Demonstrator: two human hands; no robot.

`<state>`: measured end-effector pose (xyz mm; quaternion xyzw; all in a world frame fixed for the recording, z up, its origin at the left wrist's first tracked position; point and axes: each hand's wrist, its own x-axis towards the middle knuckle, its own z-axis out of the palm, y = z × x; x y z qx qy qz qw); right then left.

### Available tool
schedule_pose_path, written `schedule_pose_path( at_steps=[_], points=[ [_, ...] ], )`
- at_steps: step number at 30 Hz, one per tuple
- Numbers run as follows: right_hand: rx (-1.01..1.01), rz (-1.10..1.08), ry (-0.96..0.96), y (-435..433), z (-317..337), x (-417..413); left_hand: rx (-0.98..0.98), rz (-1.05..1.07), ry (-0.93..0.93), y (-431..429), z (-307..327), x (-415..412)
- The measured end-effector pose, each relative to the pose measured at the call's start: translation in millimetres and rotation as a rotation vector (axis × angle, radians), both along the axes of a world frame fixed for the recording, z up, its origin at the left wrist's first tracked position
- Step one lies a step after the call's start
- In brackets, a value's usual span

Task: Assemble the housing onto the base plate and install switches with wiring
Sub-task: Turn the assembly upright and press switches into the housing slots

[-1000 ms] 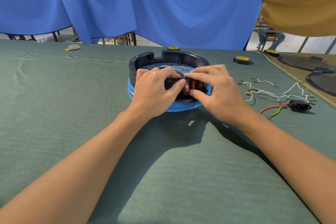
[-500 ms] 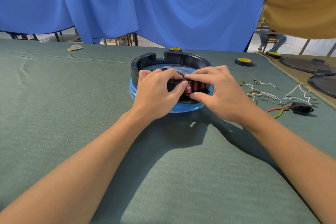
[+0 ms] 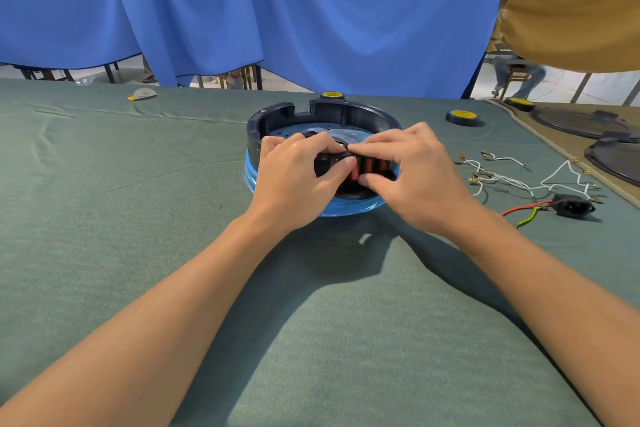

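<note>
A round black housing (image 3: 360, 113) sits on a base plate wrapped in blue film (image 3: 349, 210) at the table's middle. Red rocker switches (image 3: 369, 166) show in the housing's near wall. My left hand (image 3: 294, 180) curls over the near rim, its thumb on the leftmost red switch. My right hand (image 3: 412, 177) pinches the same stretch of wall from the right, fingers over the top edge and thumb below the switches. Much of the near wall is hidden by both hands.
White wires with brass terminals (image 3: 502, 177) and a black power socket with red and green leads (image 3: 573, 205) lie to the right. Yellow-topped black rolls (image 3: 462, 116) and dark round plates (image 3: 585, 121) sit at the back right. Blue curtain behind.
Both hands have stayed on the housing's near wall; my fingers have shifted only slightly around the switches. The view has moved a little.
</note>
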<state>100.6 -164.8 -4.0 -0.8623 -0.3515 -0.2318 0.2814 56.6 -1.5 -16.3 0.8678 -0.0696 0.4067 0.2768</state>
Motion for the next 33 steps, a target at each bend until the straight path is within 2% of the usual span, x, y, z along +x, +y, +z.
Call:
schedule_pose_path(
  at_steps=[3, 16, 23, 26, 28, 33],
  points=[
    [0.053, 0.025, 0.053, -1.1, 2.4, 1.6, -0.014, 0.006, 0.004, -1.2, -0.5, 0.8],
    [0.188, -0.047, 0.055, 8.4, 1.3, 2.4, -0.089, -0.038, 0.022, -3.7, 4.6, 1.8],
    [0.162, -0.028, 0.088, 4.5, 3.4, 0.9, 0.121, -0.010, 0.036, 6.0, -1.8, 0.6],
    [0.240, -0.020, 0.093, -7.3, 9.7, 1.8, 0.148, -0.005, 0.068, 9.5, -1.7, 2.3],
    [0.273, -0.074, 0.056, -18.7, 16.1, 4.8, 0.165, -0.003, 0.107, 10.3, -1.4, 2.7],
    [0.162, -0.238, 0.008, -47.6, 18.9, 12.5, 0.146, 0.029, 0.091, 7.9, -2.8, 2.7]
  ],
)
